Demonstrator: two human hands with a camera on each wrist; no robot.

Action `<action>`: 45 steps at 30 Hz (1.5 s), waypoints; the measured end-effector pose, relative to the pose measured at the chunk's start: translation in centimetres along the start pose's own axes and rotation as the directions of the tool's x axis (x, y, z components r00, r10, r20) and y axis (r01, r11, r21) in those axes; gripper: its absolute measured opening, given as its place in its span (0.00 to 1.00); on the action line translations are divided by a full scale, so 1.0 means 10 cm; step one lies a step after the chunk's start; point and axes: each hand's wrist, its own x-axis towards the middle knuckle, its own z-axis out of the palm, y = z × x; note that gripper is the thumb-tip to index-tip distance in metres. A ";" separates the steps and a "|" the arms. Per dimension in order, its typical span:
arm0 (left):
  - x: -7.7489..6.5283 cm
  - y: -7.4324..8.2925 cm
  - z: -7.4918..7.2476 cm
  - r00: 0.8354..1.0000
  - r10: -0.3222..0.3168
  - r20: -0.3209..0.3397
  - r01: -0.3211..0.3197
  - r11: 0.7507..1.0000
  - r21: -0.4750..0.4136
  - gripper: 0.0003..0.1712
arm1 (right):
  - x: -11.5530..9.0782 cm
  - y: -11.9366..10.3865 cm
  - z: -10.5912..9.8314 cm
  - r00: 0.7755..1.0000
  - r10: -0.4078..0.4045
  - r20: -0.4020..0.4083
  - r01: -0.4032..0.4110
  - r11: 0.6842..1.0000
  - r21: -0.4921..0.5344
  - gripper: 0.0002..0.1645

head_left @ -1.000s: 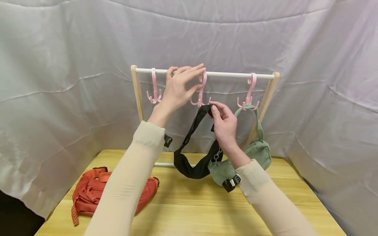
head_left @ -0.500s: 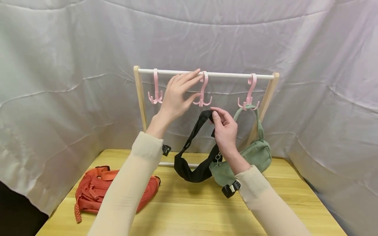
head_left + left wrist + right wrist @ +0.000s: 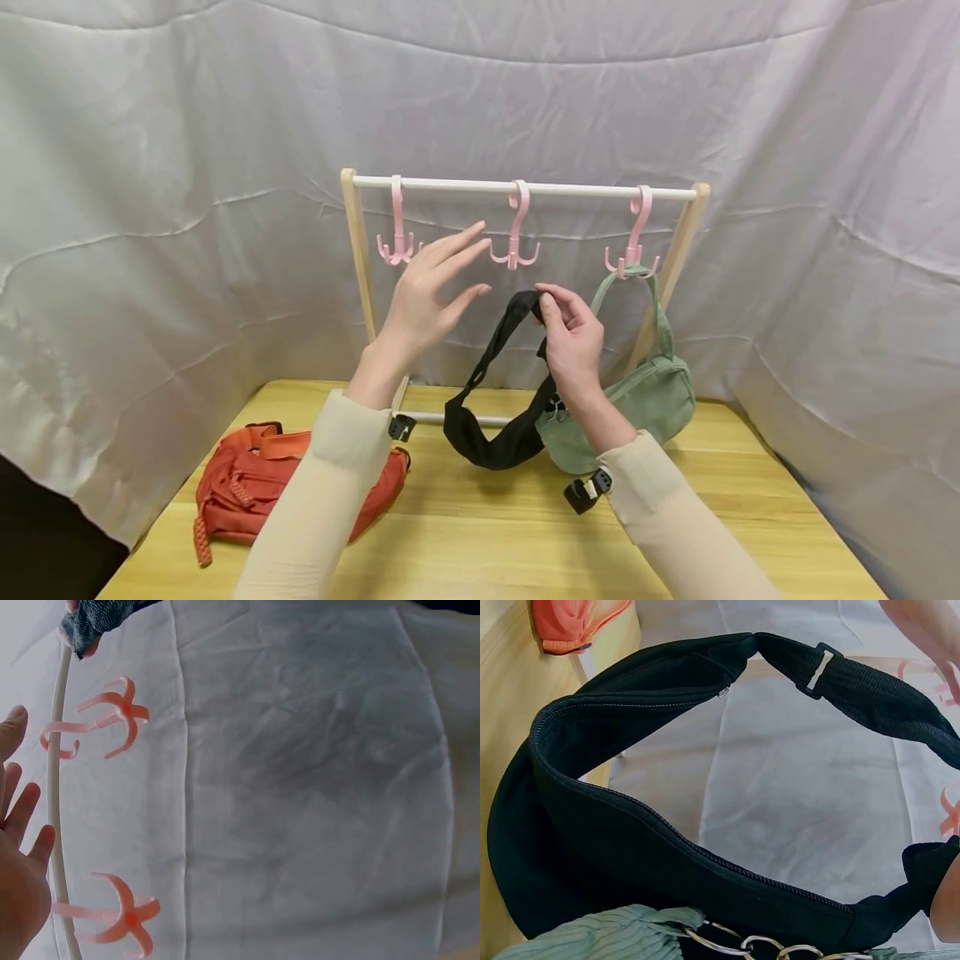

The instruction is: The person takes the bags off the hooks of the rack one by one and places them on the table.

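Note:
My right hand (image 3: 573,342) pinches the strap of a black shoulder bag (image 3: 491,450), which hangs below the hand. In the right wrist view the bag's zip and strap buckle (image 3: 823,671) show up close. My left hand (image 3: 427,296) is in the air left of the strap, fingers spread and holding nothing. Just above and between the hands, a pink hook (image 3: 514,237) hangs on the white rail (image 3: 465,185) with nothing on its prongs. A green corduroy bag (image 3: 652,400) hangs by its strap from the right pink hook (image 3: 633,237), partly behind my right hand.
A red bag (image 3: 247,483) lies on the wooden table (image 3: 487,533) at the left, partly behind my left sleeve. Another pink hook (image 3: 397,225) hangs at the rail's left. Wooden posts (image 3: 675,258) carry the rail, and a grey curtain (image 3: 225,125) surrounds the table.
My left hand has come down and left, away from the rail and middle hook. My right hand has lowered slightly with the black bag, whose strap is now lower beneath that hook.

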 end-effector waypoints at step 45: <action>-1.46 0.52 -0.31 0.971 -0.060 0.233 0.073 0.996 -0.046 0.32 | -0.31 0.07 -0.23 0.998 0.057 -0.023 -0.058 0.997 -0.057 0.16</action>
